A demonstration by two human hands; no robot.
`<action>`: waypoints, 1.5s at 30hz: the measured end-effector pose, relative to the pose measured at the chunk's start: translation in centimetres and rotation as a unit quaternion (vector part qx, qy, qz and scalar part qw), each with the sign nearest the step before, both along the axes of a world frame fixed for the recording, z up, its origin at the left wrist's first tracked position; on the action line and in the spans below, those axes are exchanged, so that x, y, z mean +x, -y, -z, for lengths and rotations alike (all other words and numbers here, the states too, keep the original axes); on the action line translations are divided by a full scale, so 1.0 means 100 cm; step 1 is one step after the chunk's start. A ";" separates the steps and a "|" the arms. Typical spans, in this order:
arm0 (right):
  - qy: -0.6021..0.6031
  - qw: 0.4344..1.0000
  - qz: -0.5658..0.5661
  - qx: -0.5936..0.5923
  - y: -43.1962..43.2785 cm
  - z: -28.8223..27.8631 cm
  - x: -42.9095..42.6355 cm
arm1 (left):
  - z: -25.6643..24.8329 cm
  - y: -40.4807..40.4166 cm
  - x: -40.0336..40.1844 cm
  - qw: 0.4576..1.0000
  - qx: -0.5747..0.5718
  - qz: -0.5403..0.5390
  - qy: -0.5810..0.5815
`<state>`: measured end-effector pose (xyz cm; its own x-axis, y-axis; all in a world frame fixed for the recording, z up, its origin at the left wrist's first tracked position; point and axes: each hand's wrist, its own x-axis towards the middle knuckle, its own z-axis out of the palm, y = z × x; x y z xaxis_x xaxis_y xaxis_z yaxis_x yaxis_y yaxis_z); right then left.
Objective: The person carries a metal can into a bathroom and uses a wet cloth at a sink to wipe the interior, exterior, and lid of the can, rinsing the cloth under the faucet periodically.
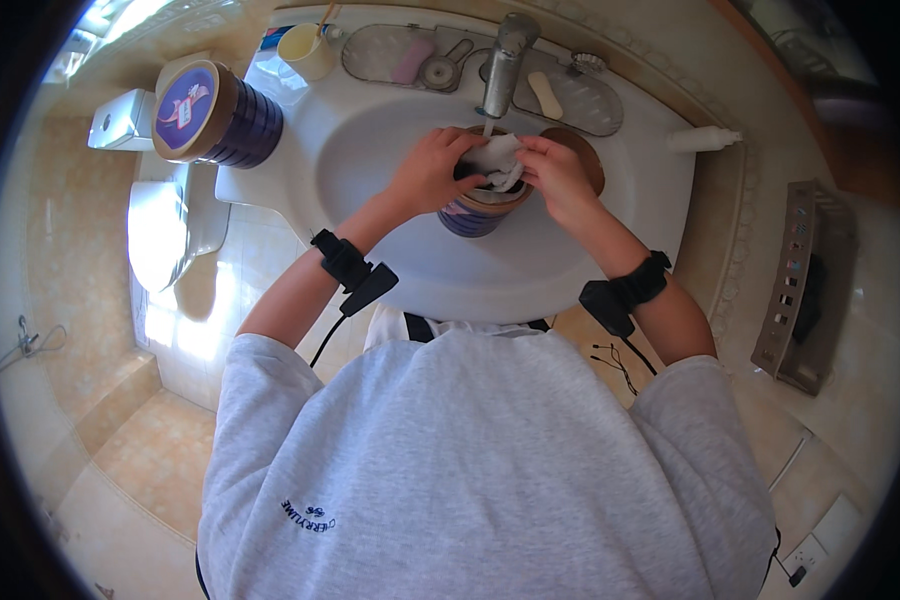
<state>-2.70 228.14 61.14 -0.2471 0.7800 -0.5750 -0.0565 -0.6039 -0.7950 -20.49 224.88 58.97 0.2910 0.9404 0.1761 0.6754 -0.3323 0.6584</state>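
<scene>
A purple canister with a gold-coloured rim stands in the white washbasin, beneath the chrome tap. A thin stream of water falls from the spout towards its mouth. Over that mouth, my right hand pinches a crumpled white cloth between thumb and fingers. At the canister's left side is my left hand, its fingertips and thumb by the rim and the cloth's edge; whether it grips either is unclear. A round brown lid lies in the basin behind my right hand, partly hidden.
Another purple canister, lidded, stands on the counter's left end. Behind the basin are a yellow cup, pink soap, a drain stopper and cream soap. A white tube lies right; a plastic basket is beyond.
</scene>
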 end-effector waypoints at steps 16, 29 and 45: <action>-0.125 0.989 -0.022 -0.078 -0.004 -0.045 -0.007 | -0.039 -0.012 0.023 0.657 -0.372 0.062 0.653; -0.056 0.996 0.063 -0.024 -0.006 0.003 -0.022 | -0.030 -0.006 0.076 0.928 -0.097 -0.216 0.286; 0.278 0.925 -0.168 0.199 -0.027 0.001 0.032 | -0.012 0.007 0.002 0.954 -0.162 -0.021 0.251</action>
<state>0.52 230.87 61.06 -0.2664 0.8902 -0.3695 0.5648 -0.1664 -0.8083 -20.29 224.18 60.21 0.2067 0.9782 -0.0190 0.2566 -0.0355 0.9659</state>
